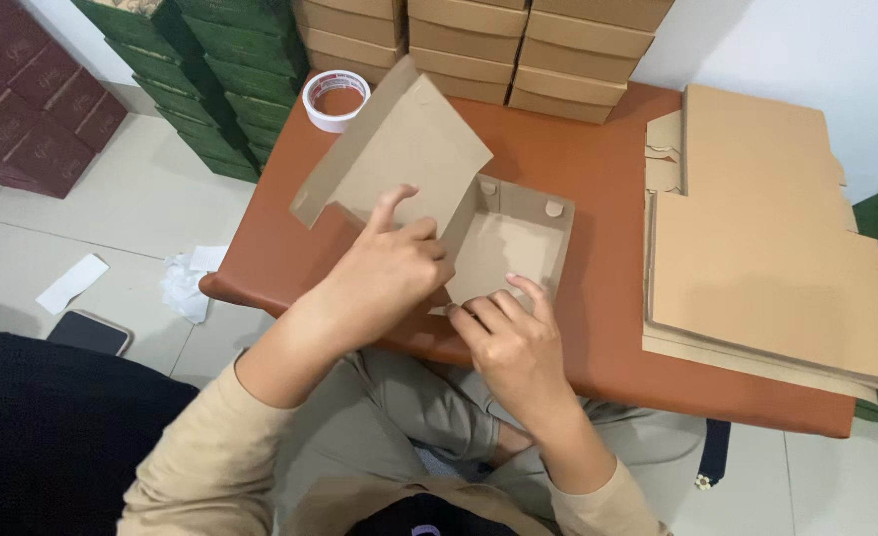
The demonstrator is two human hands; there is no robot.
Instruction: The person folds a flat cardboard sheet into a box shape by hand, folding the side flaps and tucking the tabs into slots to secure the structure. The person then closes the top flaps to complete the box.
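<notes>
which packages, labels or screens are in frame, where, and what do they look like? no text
Half-folded kraft box: table centre, lid up, under both hands.
Flat brown blanks: stacked at table right.
Closed kraft boxes: stacked at table's far edge.
Dark green boxes: floor stack, upper left.
Maroon boxes: far left.
Phone: floor, screen dark.
</notes>
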